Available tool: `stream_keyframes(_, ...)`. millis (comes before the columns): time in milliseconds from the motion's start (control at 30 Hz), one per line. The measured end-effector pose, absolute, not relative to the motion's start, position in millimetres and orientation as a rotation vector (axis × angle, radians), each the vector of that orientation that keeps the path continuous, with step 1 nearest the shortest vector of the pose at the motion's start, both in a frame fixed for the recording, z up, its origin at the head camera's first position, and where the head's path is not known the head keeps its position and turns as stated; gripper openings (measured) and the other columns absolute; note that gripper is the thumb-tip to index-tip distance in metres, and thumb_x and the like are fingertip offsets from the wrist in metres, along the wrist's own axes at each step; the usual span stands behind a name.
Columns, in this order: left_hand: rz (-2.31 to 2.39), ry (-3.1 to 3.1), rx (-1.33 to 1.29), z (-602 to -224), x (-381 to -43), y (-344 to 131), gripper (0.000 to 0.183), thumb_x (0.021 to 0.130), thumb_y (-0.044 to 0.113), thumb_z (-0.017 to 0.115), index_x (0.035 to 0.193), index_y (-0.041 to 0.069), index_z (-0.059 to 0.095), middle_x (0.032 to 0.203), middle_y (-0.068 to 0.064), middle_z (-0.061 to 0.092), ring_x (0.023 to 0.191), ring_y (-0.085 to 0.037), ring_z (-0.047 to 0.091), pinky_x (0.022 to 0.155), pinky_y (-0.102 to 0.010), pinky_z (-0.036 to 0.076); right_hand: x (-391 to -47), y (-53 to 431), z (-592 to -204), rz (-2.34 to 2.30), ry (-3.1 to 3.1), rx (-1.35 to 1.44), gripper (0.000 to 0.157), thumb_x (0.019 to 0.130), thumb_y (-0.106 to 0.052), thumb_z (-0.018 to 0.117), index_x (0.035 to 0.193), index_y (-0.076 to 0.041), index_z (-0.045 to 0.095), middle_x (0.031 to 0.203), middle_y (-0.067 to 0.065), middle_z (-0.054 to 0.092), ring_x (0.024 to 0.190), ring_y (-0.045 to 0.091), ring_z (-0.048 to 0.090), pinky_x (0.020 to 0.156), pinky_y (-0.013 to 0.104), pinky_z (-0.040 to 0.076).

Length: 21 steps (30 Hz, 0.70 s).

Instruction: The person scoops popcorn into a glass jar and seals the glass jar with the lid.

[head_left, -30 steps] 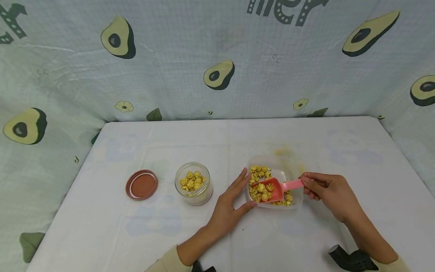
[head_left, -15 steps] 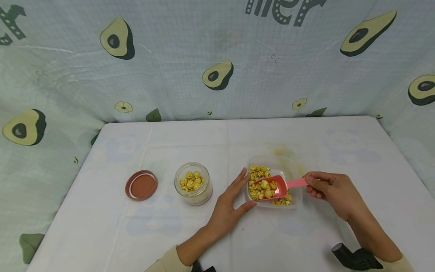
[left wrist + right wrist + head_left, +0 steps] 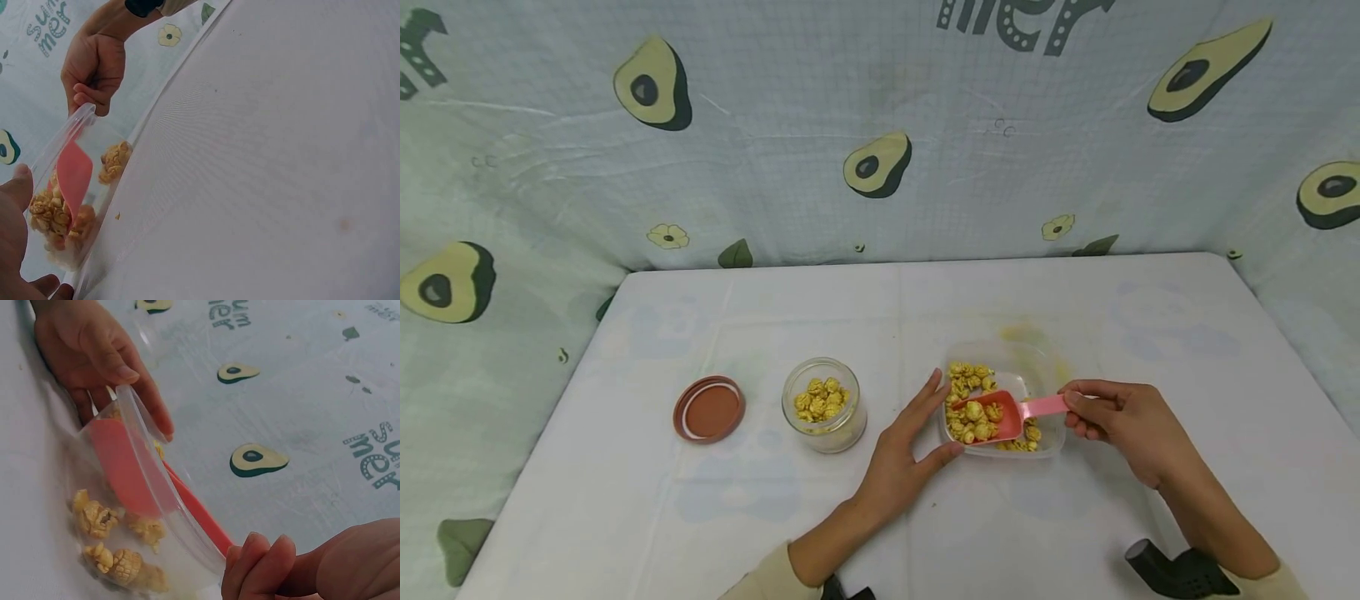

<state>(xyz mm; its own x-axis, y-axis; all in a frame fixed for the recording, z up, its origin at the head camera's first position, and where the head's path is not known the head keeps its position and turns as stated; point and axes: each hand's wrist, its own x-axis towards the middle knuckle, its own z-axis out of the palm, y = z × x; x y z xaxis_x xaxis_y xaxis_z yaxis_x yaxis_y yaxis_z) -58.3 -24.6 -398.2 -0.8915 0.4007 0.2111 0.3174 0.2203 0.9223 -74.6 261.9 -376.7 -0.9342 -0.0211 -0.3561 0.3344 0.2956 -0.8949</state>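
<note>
A clear plastic container (image 3: 1045, 367) of yellow puffed snacks (image 3: 967, 379) sits right of centre on the table. My right hand (image 3: 1122, 425) pinches the handle of a pink scoop (image 3: 996, 414), whose bowl holds several snacks inside the container. My left hand (image 3: 904, 454) holds the container's left side, thumb at the near corner and fingers straight along the wall. In the left wrist view the scoop (image 3: 74, 175) shows through the container wall (image 3: 81, 122). The right wrist view has the scoop (image 3: 125, 465), the snacks (image 3: 115, 562) and my left hand (image 3: 87, 350).
A small glass jar (image 3: 824, 405), part full of the same snacks, stands left of the container. Its brown lid (image 3: 710, 408) lies further left. A white cloth covers the table (image 3: 775, 317), and an avocado-print cloth (image 3: 880, 125) hangs behind and at both sides.
The scoop drew back to the right, then pushed left again into the snacks. My left hand has stayed on the container.
</note>
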Motion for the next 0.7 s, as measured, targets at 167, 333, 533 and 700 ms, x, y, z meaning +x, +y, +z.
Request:
stream_keyframes(167,1.779,2.393,0.7,-398.8,-57.9,-24.0,0.064,0.085,0.007,0.071,0.142,0.0,0.042,0.154,-0.01,0.028,0.14,-0.023,0.028,0.112,-0.04,0.026,-76.1,269.8,-379.2,-1.648,2.264,0.307,0.053,0.096,-0.027,0.059,0.13,0.012,0.048,0.085,0.008,0.067,0.07,0.012,0.06,0.067,0.024,0.055)
stream_keyframes(333,1.792,2.399,0.714,-400.4,-58.2,-23.6,0.064,0.085,0.007,0.071,0.142,0.0,0.043,0.153,-0.011,0.029,0.139,-0.023,0.028,0.112,-0.04,0.026,-77.3,275.3,-380.7,-1.704,2.206,0.3,0.056,0.097,-0.027,0.059,0.132,0.013,0.045,0.086,0.01,0.066,0.068,0.012,0.058,0.066,0.024,0.055)
stream_keyframes(533,1.797,2.416,0.717,-400.8,-58.6,-22.8,0.065,0.084,0.006,0.072,0.142,0.001,0.043,0.153,-0.012,0.03,0.139,-0.024,0.029,0.112,-0.04,0.026,-77.4,273.2,-379.0,-1.699,2.215,0.264,0.053,0.096,-0.026,0.06,0.129,0.014,0.048,0.084,0.01,0.066,0.067,0.012,0.058,0.065,0.026,0.055)
stream_keyframes(700,1.798,2.424,0.712,-400.1,-58.8,-22.7,0.065,0.083,0.005,0.073,0.141,0.0,0.044,0.152,-0.013,0.031,0.139,-0.025,0.03,0.112,-0.039,0.027,-76.2,266.6,-378.8,-1.69,2.226,0.239,0.049,0.096,-0.024,0.061,0.126,0.013,0.051,0.083,0.011,0.065,0.066,0.013,0.057,0.065,0.028,0.056)
